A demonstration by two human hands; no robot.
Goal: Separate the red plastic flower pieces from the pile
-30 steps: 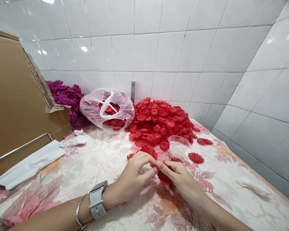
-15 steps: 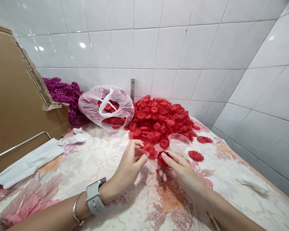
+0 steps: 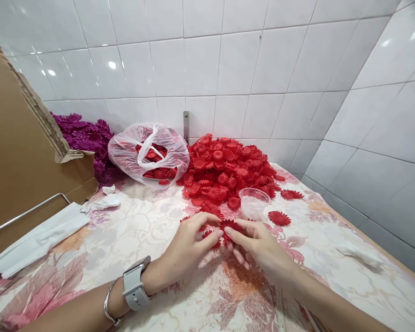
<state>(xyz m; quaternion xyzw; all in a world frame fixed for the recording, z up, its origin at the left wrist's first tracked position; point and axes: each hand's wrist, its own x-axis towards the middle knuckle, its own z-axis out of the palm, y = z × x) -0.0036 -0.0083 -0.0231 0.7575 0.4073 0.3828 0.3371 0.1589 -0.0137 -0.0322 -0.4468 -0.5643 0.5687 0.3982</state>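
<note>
My left hand (image 3: 188, 246) and my right hand (image 3: 259, 246) meet at the middle of the table, fingertips pinched together on a red fabric flower (image 3: 229, 227). More red petals show under the fingers. My left wrist wears a grey watch (image 3: 134, 283) and a thin bangle. Just beyond the hands lies a big heap of red flowers (image 3: 228, 173). A small clear plastic cup (image 3: 253, 203) stands at the heap's near edge, right behind my right hand.
A knotted clear plastic bag (image 3: 148, 154) holds more red flowers. Purple flowers (image 3: 86, 138) are piled behind it by the tiled wall. A torn cardboard box (image 3: 24, 152) stands at the left, with white paper (image 3: 38, 237) before it. Loose red flowers (image 3: 279, 217) lie on the floral cloth.
Half a second ago the hands were apart, each pinching a flower piece. Now they have come back together over one flower, slightly nearer me.
</note>
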